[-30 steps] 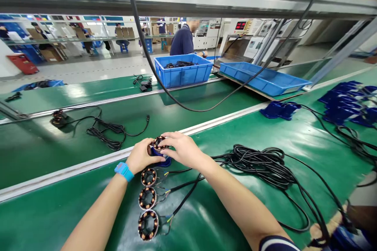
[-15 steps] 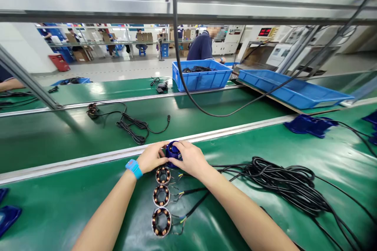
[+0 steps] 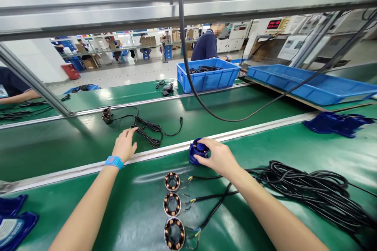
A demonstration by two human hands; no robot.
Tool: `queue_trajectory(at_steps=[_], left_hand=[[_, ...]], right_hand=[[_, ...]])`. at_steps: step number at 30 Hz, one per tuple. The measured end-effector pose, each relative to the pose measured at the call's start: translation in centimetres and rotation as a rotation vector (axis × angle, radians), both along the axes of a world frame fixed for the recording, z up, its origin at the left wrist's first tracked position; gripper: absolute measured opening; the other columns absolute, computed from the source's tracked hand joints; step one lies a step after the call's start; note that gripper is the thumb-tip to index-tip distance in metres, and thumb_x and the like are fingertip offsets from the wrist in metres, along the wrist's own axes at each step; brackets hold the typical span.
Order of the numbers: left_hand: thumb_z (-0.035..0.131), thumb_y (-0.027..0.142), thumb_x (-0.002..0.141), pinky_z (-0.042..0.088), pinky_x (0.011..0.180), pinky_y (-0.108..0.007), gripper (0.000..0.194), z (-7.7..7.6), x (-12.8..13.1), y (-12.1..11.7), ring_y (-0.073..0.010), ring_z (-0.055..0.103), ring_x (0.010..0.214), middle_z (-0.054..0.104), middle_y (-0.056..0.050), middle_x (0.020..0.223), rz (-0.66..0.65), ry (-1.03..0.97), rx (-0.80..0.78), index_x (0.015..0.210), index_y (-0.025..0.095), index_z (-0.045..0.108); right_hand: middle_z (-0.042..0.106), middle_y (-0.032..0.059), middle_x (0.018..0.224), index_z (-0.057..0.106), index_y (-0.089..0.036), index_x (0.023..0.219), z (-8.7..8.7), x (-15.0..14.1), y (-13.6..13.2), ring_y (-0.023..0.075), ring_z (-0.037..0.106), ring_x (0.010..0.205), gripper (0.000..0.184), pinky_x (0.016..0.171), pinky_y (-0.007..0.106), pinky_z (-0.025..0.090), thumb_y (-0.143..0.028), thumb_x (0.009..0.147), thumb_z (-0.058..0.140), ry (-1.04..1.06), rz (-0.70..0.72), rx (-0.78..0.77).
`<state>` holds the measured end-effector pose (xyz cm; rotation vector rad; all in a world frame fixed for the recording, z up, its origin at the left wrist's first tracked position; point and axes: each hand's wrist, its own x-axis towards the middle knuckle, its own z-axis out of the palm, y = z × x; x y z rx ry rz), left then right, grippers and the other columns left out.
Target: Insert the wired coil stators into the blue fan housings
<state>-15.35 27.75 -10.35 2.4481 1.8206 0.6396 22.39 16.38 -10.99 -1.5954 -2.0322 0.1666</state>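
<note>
Moved off the blue casing, our open left hand is near the looped cord, our right hand grasping that casing beside the white strip; a snagged finger could drag the cord's copper coil.

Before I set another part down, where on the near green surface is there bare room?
Bare green lies between the left forearm and the three copper-wound rings, and between the right hand and the blue pieces at far right. Right of the rings it is crowded with wire ends and black cables.
</note>
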Motion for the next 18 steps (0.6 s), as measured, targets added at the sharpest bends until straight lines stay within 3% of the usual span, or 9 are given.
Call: queue_trajectory(at_steps=[2, 4, 6, 10, 12, 14, 18], left_hand=[[0.048, 0.007, 0.081, 0.030, 0.118, -0.058, 0.070, -0.2, 1.2, 1.6, -0.0377, 0.034, 0.148, 0.044, -0.016, 0.155, -0.087, 0.126, 0.008, 0.150, 0.020, 0.045], [0.045, 0.004, 0.087, 0.016, 0.125, -0.056, 0.067, -0.4, 3.3, 3.7, -0.0321, 0.018, 0.156, 0.038, -0.012, 0.161, -0.179, 0.226, 0.004, 0.152, 0.021, 0.043], [0.049, 0.013, 0.096, 0.017, 0.125, -0.056, 0.051, -0.5, 5.5, 6.0, -0.0296, 0.026, 0.153, 0.045, -0.012, 0.156, -0.237, 0.312, -0.016, 0.147, 0.019, 0.048], [0.065, 0.038, 0.096, 0.041, 0.112, -0.054, 0.032, 0.1, 8.8, 8.8, -0.0268, 0.057, 0.121, 0.064, -0.009, 0.124, -0.237, 0.455, -0.060, 0.119, 0.016, 0.064], [0.067, 0.039, 0.095, 0.048, 0.103, -0.050, 0.028, 1.2, 9.5, 8.7, -0.0243, 0.060, 0.111, 0.064, -0.008, 0.116, -0.226, 0.491, -0.051, 0.111, 0.016, 0.065], [0.067, 0.034, 0.094, 0.049, 0.099, -0.048, 0.028, 3.3, 9.8, 7.9, -0.0241, 0.059, 0.109, 0.062, -0.008, 0.116, -0.213, 0.487, -0.004, 0.115, 0.016, 0.063], [0.061, 0.015, 0.090, 0.048, 0.097, -0.045, 0.033, 8.7, 10.6, 5.2, -0.0282, 0.056, 0.111, 0.057, -0.011, 0.119, -0.238, 0.391, 0.106, 0.123, 0.016, 0.057]], right_hand=[[0.071, 0.0047, 0.115, 0.064, -0.020, 0.116, 0.6, 0.7, 0.1, 0.0247, 0.069, 0.100, 0.039, 0.084, 0.036, 0.056, -0.032, 0.081, 0.080, -0.070, -0.082, -0.085], [0.069, 0.0049, 0.116, 0.063, -0.021, 0.117, 1.0, 1.0, 0.0, 0.0253, 0.069, 0.099, 0.040, 0.079, 0.036, 0.055, -0.034, 0.083, 0.079, -0.150, -0.133, -0.143], [0.068, 0.0068, 0.118, 0.061, -0.021, 0.120, 1.2, 0.9, 0.0, 0.0262, 0.068, 0.103, 0.042, 0.081, 0.036, 0.054, -0.037, 0.085, 0.079, -0.216, -0.135, -0.142], [0.068, 0.0080, 0.117, 0.059, -0.021, 0.120, 0.9, 0.8, 0.2, 0.0269, 0.067, 0.103, 0.044, 0.081, 0.037, 0.054, -0.039, 0.086, 0.080, -0.252, -0.112, -0.135], [0.068, 0.0077, 0.116, 0.058, -0.021, 0.119, 0.8, 1.1, 0.2, 0.0270, 0.068, 0.100, 0.044, 0.081, 0.038, 0.054, -0.039, 0.086, 0.080, -0.239, -0.101, -0.142], [0.066, 0.0112, 0.125, 0.059, -0.021, 0.119, 1.0, 1.2, -0.1, 0.0304, 0.065, 0.109, 0.050, 0.090, 0.043, 0.053, -0.039, 0.080, 0.085, -0.242, -0.069, -0.081], [0.048, 0.0199, 0.150, 0.058, -0.017, 0.125, 3.2, -0.7, -0.5, 0.0378, 0.047, 0.136, 0.067, 0.113, 0.055, 0.038, -0.049, 0.075, 0.089, -0.204, -0.038, 0.316]])
